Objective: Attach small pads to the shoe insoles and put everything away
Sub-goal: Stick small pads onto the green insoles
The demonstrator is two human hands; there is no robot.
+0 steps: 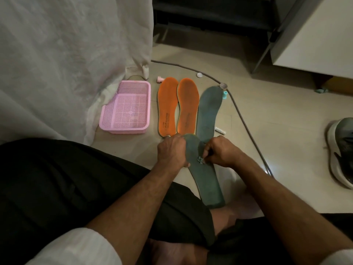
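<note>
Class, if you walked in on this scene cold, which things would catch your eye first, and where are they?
Two bright orange insoles lie side by side on the floor, with a pink basket to their left. Nearer, the left hand holds a grey-green insole while the right hand pinches a small pad on it.

held insole [207, 180]: grey-green, tilted, heel toward my lap
small pad [200, 160]: pale, on its middle
second grey insole [208, 109]: flat on floor
orange insoles [177, 106]: pair, side by side beside pink basket [126, 109]
</note>
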